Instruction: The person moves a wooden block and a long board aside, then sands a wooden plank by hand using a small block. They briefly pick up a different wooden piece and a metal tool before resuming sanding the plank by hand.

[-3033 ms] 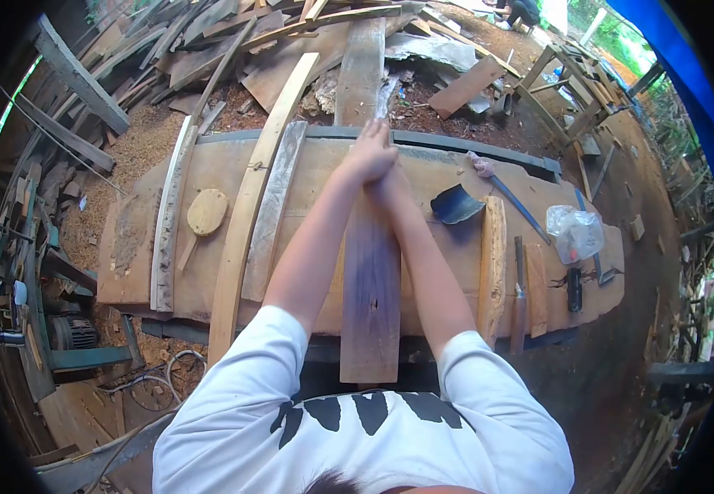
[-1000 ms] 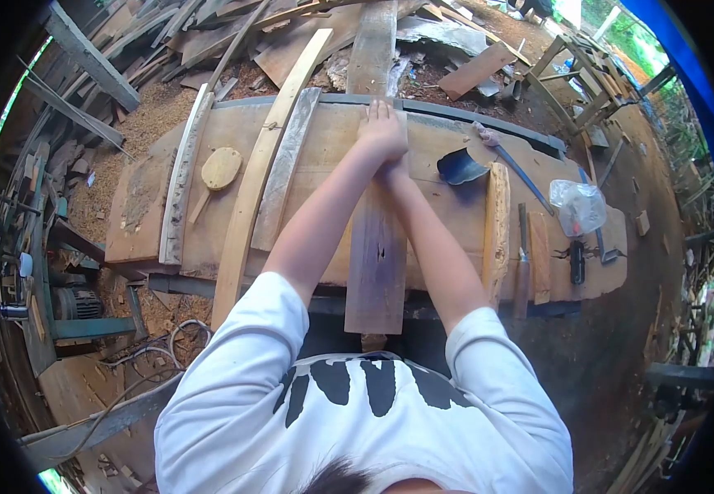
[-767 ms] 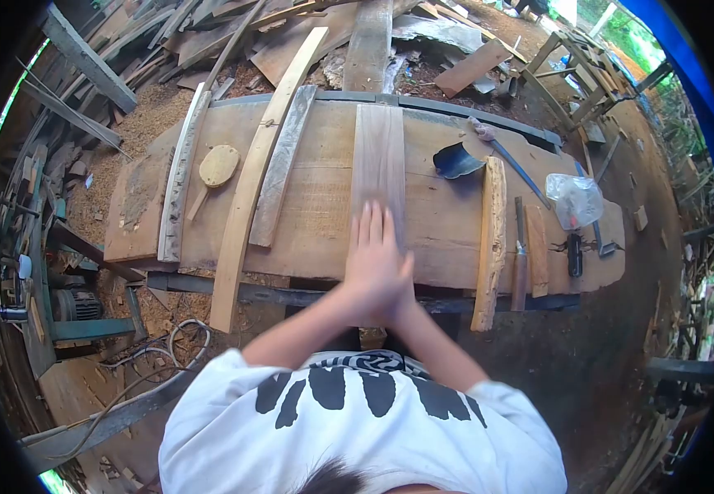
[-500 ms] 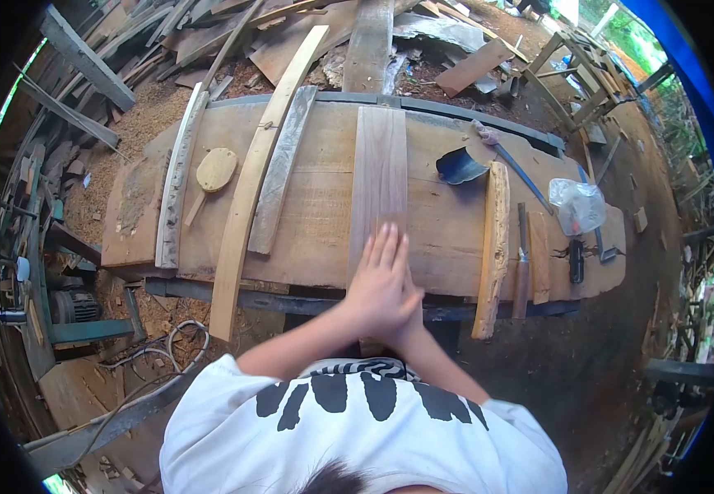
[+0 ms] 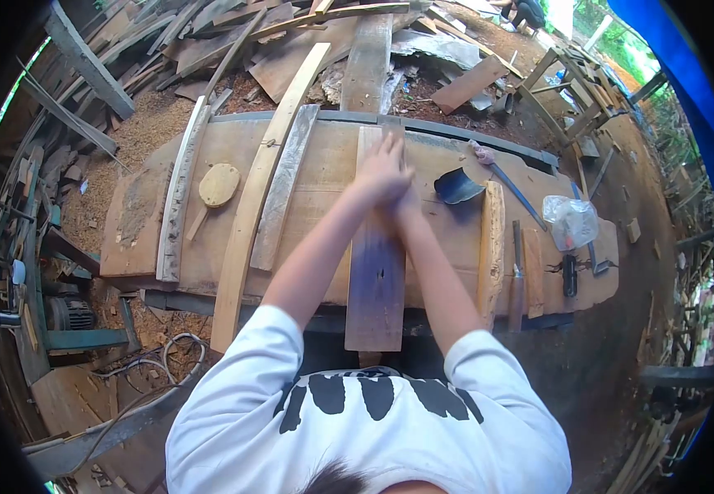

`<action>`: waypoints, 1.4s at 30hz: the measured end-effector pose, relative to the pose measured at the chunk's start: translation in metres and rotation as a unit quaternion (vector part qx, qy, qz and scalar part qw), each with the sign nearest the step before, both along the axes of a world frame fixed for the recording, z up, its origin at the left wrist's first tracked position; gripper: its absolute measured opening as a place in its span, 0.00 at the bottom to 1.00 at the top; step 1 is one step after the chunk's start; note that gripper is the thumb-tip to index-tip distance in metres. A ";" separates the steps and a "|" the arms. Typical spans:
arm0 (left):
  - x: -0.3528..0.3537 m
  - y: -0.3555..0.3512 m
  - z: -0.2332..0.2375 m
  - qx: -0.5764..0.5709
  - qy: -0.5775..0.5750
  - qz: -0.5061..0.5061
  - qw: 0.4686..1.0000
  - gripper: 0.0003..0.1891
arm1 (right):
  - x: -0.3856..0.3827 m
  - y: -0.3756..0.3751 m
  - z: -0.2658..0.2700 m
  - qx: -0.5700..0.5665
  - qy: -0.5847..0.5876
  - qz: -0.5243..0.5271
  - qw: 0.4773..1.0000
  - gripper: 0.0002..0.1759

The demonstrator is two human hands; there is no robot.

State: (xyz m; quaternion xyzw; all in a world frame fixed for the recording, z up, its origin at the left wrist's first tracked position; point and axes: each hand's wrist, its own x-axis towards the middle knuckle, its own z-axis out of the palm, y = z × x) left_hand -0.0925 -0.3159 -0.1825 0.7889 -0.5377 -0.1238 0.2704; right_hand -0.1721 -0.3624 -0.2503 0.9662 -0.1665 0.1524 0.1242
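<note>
A flat wooden board [image 5: 376, 288] lies lengthwise on the wide wooden workbench [image 5: 439, 272], its near end jutting past the front edge. My left hand [image 5: 380, 174] is over the board's far part, fingers stretched forward. Close against it, overlapping, is my right hand [image 5: 406, 193], blurred and partly hidden, so its fingers cannot be made out. Whether anything lies under the hands is hidden. To their right sit a dark curved sheet [image 5: 458, 187] and a rough-edged wood strip [image 5: 491, 247].
Left on the bench are a long curved strip [image 5: 250, 198], a grey strip [image 5: 287, 189], a barked strip [image 5: 180, 198] and a round wooden paddle [image 5: 218, 185]. At right lie a chisel [image 5: 516, 288], a plastic bag [image 5: 571, 222] and a black-handled tool [image 5: 569, 276].
Both hands have moved forward along the board, from its near part to its far part, and the arms are stretched out. More of the board's near end shows. The view has shifted slightly.
</note>
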 end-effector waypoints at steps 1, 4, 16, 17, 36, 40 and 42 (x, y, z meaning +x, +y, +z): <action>-0.022 0.031 -0.001 -0.013 0.013 -0.005 1.000 0.38 | -0.025 0.029 0.005 0.060 -0.007 0.010 0.998 0.41; -0.097 0.133 0.008 -0.056 0.008 -0.007 0.998 0.36 | -0.111 0.131 0.050 0.173 -0.001 0.021 0.985 0.45; -0.075 0.070 0.002 -0.080 -0.030 0.002 0.996 0.38 | -0.086 0.067 -0.033 0.293 -0.020 -0.004 0.956 0.39; -0.038 0.020 -0.013 -0.108 -0.028 0.013 0.994 0.37 | -0.049 0.026 0.015 0.109 0.106 -0.061 0.987 0.38; -0.165 0.234 0.025 0.016 0.043 -0.113 0.993 0.42 | -0.134 0.165 0.045 0.118 0.084 -0.024 0.989 0.44; -0.143 0.207 0.023 -0.008 0.013 -0.109 0.994 0.42 | -0.148 0.183 0.047 0.234 0.040 -0.008 0.971 0.43; -0.102 0.161 0.005 -0.054 -0.017 -0.087 0.995 0.42 | -0.126 0.161 0.055 0.310 -0.047 0.002 0.949 0.42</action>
